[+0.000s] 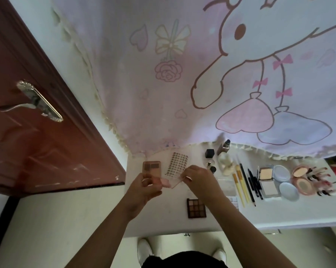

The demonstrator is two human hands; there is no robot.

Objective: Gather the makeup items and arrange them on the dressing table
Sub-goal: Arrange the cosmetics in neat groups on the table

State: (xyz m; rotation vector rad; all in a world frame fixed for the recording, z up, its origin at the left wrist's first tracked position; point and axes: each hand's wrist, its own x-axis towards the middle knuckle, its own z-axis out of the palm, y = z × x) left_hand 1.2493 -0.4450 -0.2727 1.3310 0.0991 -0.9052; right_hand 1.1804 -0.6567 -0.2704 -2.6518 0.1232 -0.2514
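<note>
Pinching a pink compact (pixel 168 183) at opposite ends, left hand (pixel 146 183) and right hand (pixel 200 180), over the counter (pixel 163 221). Probably light, stiff, slick; best held by its edges.

2 eyeshadow palettes (pixel 196 208), 1 sticker sheet (pixel 177 163), 1 pink case (pixel 168 183), 2 rnd blue puffs (pixel 288 191), 2 yellow brushes (pixel 239 190)
</note>
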